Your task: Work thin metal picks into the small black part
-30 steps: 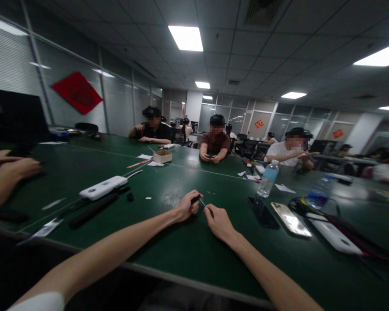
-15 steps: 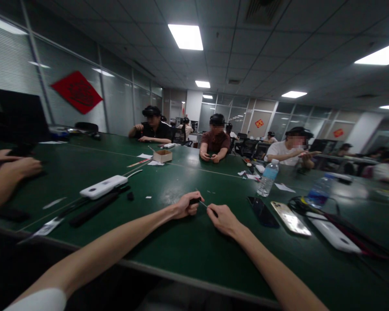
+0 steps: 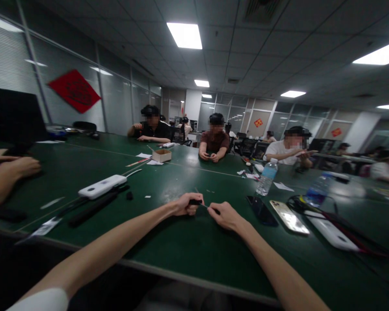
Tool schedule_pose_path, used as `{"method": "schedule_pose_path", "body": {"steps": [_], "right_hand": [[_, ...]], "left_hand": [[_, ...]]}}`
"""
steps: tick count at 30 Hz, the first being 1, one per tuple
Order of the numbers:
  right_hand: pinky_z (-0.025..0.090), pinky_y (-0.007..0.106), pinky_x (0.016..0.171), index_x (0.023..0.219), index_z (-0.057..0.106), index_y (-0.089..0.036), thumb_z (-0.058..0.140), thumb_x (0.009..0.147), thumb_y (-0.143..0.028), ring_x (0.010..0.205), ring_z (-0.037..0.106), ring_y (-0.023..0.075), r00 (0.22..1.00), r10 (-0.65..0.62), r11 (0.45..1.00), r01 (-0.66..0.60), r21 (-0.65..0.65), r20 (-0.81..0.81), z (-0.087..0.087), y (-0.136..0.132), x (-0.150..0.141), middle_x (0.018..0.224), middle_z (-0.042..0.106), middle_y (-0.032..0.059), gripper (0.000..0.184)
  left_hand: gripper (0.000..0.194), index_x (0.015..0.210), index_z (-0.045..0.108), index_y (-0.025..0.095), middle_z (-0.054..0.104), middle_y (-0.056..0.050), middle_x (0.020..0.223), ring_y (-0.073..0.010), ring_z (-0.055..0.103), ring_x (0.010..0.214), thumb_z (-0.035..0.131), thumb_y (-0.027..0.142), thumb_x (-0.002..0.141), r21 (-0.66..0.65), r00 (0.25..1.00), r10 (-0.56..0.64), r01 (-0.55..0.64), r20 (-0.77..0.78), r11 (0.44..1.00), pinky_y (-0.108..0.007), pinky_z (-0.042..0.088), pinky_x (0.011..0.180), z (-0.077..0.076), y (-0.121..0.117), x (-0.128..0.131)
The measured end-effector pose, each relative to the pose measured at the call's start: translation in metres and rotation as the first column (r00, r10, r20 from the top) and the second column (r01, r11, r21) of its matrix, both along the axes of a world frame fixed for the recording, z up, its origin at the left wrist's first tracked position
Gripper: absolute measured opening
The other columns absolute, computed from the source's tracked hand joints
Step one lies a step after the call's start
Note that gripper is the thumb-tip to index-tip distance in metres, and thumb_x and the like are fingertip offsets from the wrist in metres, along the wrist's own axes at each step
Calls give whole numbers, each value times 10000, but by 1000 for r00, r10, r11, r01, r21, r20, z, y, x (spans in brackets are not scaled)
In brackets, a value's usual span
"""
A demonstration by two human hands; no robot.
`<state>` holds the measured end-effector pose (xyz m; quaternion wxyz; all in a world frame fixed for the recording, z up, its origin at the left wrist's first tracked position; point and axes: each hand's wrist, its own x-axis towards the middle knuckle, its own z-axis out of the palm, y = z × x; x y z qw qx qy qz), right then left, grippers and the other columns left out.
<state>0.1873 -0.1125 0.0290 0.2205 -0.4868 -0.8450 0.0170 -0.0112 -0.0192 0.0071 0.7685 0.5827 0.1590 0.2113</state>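
Above the green table, my left hand is closed around a small black object, mostly hidden by the fingers. A thin, light-coloured rod bridges the short gap between my hands, and its left end meets the black object. My right hand is closed with its fingertips pinching the rod's other end. What kind of thing the rod or the black object is, I cannot make out. To the right of my right hand lie a dark phone and a gold-backed phone.
Left of my hands lies a white power strip, and a small open box stands farther back. At right are a water bottle, a blue-tinted bottle and another white strip with cables. Another person's hands rest at far left.
The view has shifted very slightly. Both hands keep nearly the same pose, with the rod still between them.
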Motion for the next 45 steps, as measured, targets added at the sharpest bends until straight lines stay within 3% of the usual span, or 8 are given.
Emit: {"method": "schedule_pose_path", "body": {"steps": [16,24,28,33,37,45], "right_hand": [[269,207,547,747,606,-182,323,929,-392,522,492,93,998,-28,999,26,21,62,1,2,2,610,583,2,397],[275,209,576,747,590,-191,314,928,-394,556,520,103,988,-5,995,-11,103,157,-2,4,-22,634,595,14,388],[283,208,591,778,595,-201,303,932,-400,594,546,113,985,-68,994,52,98,161,-2,7,-15,657,608,18,385],[294,208,593,765,590,-201,299,931,-411,593,541,116,973,-199,979,192,70,114,1,11,14,651,601,11,395],[301,210,579,744,581,-200,297,929,-413,568,519,115,973,-231,971,228,64,32,4,14,29,628,582,2,400],[316,207,547,712,564,-173,389,889,-436,531,465,98,981,-159,983,168,72,-111,3,4,7,588,536,-15,362]], "left_hand": [[200,834,548,168,272,82,434,-61,221,342,468,344,782,41,993,115,-116,37,992,-196,230,377,0,-6,4],[206,834,534,175,366,59,504,-64,301,367,492,361,757,-93,958,279,-273,60,957,-194,239,384,-8,6,12],[174,823,518,180,336,68,487,-72,315,375,493,337,752,-173,933,350,-332,86,927,-197,252,392,-10,13,12],[161,825,494,180,231,94,454,-70,269,357,469,330,771,-253,909,400,-363,114,897,-196,256,402,-12,18,9],[157,830,481,184,194,101,453,-62,219,349,447,332,790,-269,896,425,-381,131,885,-189,225,401,-12,20,8],[166,834,471,181,234,98,450,-66,253,346,444,341,798,-215,894,430,-399,123,891,-190,216,401,-10,16,6]]}}
